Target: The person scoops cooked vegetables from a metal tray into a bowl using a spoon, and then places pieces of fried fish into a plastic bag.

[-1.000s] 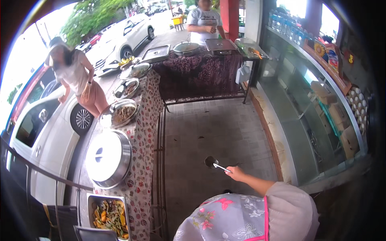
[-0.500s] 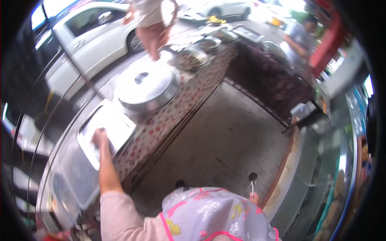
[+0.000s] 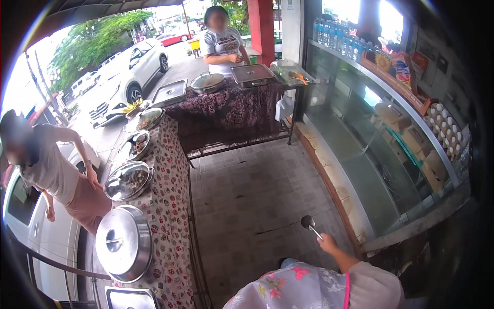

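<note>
My right hand (image 3: 327, 243) is closed around the handle of a ladle (image 3: 307, 222). Its dark round bowl points away from me, over the tiled floor. Out of the picture is my left hand. On the patterned table at the left stands a large round metal pot with a domed lid (image 3: 122, 242). Nearer me, a rectangular metal tray (image 3: 131, 298) is cut off by the lower edge. Beyond the pot sits a glass-lidded dish (image 3: 128, 180) of dark food.
A dark patterned cloth (image 3: 226, 116) covers the far table, which bears a metal tray (image 3: 252, 73) and a lidded pan (image 3: 208, 81). One person (image 3: 224, 49) stands behind it, another (image 3: 59, 159) left of the near table. A glass display case (image 3: 355, 139) lines the right.
My view has swung to the right and up. The left hand, earlier on the rectangular tray's shiny surface, has gone out of view. The right hand still holds the ladle.
</note>
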Available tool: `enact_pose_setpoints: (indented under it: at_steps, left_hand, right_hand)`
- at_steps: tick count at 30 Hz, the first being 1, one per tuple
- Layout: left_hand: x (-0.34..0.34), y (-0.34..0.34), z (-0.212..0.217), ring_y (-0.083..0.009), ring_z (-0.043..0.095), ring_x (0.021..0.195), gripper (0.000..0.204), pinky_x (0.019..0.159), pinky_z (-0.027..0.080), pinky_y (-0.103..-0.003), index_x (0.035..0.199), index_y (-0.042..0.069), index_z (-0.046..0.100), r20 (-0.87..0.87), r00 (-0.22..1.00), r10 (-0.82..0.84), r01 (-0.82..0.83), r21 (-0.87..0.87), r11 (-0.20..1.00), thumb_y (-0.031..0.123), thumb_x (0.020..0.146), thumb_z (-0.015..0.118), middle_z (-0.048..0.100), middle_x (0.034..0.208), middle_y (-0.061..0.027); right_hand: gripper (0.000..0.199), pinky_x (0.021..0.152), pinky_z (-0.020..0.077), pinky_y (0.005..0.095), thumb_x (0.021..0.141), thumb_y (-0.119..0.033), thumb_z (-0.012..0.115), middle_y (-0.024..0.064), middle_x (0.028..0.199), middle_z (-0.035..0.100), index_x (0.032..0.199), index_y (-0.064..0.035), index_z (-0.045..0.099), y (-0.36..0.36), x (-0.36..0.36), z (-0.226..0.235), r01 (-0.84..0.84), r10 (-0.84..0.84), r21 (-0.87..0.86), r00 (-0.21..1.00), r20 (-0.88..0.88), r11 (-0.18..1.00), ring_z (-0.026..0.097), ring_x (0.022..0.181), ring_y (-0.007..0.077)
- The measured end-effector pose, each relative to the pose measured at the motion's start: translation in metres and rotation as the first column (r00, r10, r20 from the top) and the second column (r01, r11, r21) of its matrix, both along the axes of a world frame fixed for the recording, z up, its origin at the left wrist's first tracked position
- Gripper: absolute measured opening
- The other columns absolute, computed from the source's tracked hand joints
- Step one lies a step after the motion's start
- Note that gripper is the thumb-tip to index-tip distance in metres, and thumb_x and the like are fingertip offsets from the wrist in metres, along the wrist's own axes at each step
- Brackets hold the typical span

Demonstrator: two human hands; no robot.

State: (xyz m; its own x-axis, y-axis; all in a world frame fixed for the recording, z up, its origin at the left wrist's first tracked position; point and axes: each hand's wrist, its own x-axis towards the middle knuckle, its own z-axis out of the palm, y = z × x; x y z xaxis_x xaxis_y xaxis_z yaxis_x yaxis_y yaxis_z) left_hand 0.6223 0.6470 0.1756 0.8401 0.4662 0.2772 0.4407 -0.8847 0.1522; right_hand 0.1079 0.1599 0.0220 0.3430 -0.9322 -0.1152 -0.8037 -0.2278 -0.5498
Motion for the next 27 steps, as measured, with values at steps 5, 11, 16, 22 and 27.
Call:
enact_pose_setpoints:
  at_steps: [5,11,16,22,27]
  left_hand:
    - [-0.005,-0.029,0.007,-0.0341,0.053,0.087,0.039,0.073,0.042,-0.046,0.119,0.007,0.045,0.244,0.967,-0.074,0.056,0.082,0.995,0.021,0.083,0.049,0.054,0.102,-0.0163]
    - [-0.006,-0.068,0.044,-0.0354,0.053,0.085,0.041,0.070,0.042,-0.047,0.120,0.004,0.043,0.638,0.731,-0.241,0.025,0.328,0.944,0.023,0.085,0.048,0.053,0.101,-0.0172]
    - [-0.006,-0.125,0.088,-0.0364,0.052,0.083,0.043,0.067,0.041,-0.047,0.121,0.001,0.041,0.746,0.566,-0.351,-0.164,0.519,0.839,0.025,0.086,0.047,0.052,0.101,-0.0179]
    - [0.063,-0.214,0.099,-0.0284,0.053,0.093,0.043,0.080,0.045,-0.035,0.123,0.007,0.045,0.807,0.514,-0.291,0.259,0.177,0.950,0.012,0.081,0.055,0.052,0.111,-0.0135]
    - [0.141,-0.395,0.113,-0.0258,0.048,0.103,0.046,0.083,0.045,-0.038,0.128,0.009,0.037,0.872,0.346,-0.348,0.572,0.098,0.815,0.021,0.086,0.050,0.040,0.125,-0.0102]
  right_hand:
    - [0.022,0.051,0.0428,0.0362,0.081,-0.026,0.053,0.0084,0.055,0.056,0.071,-0.0067,0.052,-0.012,0.008,-0.004,0.022,-0.020,0.066,0.999,-0.025,0.998,0.057,0.050,0.0231]
    - [0.024,0.051,0.0431,0.0365,0.081,-0.028,0.054,0.0079,0.055,0.055,0.072,-0.0057,0.052,-0.095,-0.004,-0.049,0.098,-0.098,-0.006,0.988,-0.120,0.995,0.057,0.052,0.0237]
    - [0.022,0.051,0.0425,0.0355,0.082,-0.025,0.053,0.0077,0.054,0.055,0.072,-0.0050,0.051,-0.216,0.017,-0.047,0.131,-0.131,0.027,0.991,-0.013,0.991,0.056,0.051,0.0228]
    - [0.015,0.046,0.0393,0.0306,0.083,-0.020,0.053,0.0048,0.052,0.052,0.083,-0.0053,0.055,-0.339,0.101,0.016,0.093,-0.109,0.079,0.963,0.245,0.993,0.052,0.047,0.0148]
    - [0.013,0.041,0.0351,0.0251,0.085,-0.017,0.051,0.0007,0.052,0.049,0.090,-0.0058,0.057,-0.425,0.172,0.039,0.074,-0.137,0.149,0.871,0.473,0.986,0.045,0.044,0.0080]
